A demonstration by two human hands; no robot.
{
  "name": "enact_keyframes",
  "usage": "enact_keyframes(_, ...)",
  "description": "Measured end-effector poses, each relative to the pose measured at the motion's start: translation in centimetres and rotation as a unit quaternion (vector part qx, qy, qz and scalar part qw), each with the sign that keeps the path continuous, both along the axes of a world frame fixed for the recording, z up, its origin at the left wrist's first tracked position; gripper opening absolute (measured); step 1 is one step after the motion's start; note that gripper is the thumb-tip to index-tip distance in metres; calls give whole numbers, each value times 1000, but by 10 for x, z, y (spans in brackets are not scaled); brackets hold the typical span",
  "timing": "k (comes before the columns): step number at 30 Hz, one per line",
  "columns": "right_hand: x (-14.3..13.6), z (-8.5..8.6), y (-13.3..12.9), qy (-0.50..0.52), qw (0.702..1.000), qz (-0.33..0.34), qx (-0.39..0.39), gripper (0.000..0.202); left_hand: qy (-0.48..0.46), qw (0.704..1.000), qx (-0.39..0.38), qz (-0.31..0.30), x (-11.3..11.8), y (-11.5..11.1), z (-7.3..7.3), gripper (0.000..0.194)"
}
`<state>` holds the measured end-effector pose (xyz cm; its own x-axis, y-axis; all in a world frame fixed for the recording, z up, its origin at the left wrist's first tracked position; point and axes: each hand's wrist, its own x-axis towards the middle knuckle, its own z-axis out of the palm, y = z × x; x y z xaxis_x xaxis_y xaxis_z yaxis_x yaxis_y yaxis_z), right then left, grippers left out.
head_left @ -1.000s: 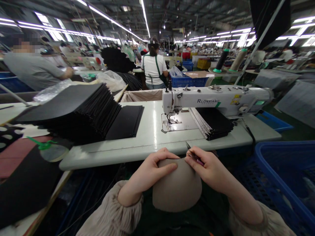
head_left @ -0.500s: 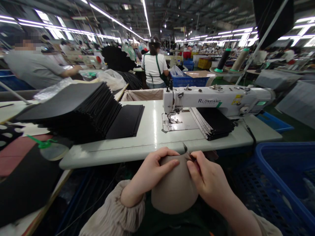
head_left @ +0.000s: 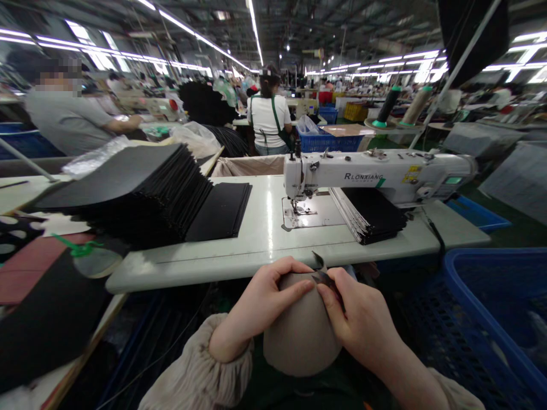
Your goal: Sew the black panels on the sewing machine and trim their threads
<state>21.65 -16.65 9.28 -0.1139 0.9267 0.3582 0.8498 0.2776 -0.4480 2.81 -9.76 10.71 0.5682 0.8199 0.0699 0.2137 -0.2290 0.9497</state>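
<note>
Below the table's front edge, a curved grey-beige piece (head_left: 301, 336) is bent over between my hands. My left hand (head_left: 269, 296) grips its upper left edge, thumb on the near face and fingers behind. At the upper right edge, my right hand (head_left: 356, 307) pinches with thumb and index finger, holding a small dark tool that is partly hidden by the fingers. A thin dark strip (head_left: 318, 261) sticks up from the edge between the hands.
A white sewing machine (head_left: 363, 171) stands on the pale table (head_left: 260, 250), with black pieces (head_left: 376, 213) under its arm. Tall black stack (head_left: 145, 193) at left, green-tipped bottle (head_left: 96, 259) beside it. Blue basket (head_left: 478, 296) at right. Two people (head_left: 271, 114) work beyond.
My right hand has moved slightly left along the top edge, closer to my left thumb. The dark strip now stands a little further left and looks longer.
</note>
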Motion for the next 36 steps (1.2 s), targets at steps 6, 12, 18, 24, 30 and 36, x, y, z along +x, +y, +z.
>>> enact_keyframes(6,-5,-8,0,7,999,-25,47,17,0,1000,-12,-5,1,-1,1,22)
enact_keyframes(12,-10,-16,-2,17,996,-38,80,16,-5,1000,-18,-14,1,-1,-2,20)
enact_keyframes(18,-8,-7,1,-44,996,-10,76,20,-4,1000,-26,-17,0,-1,-3,19)
enact_keyframes(24,-7,-4,2,-65,995,1,71,25,-14,1000,-22,-5,-2,-2,-4,20)
enact_keyframes(30,-4,-3,-1,-20,999,1,35,24,-12,999,-29,-6,-4,-1,-5,19)
enact_keyframes(36,-5,0,-2,-33,999,6,4,22,-19,999,-41,-6,-3,-1,-7,20)
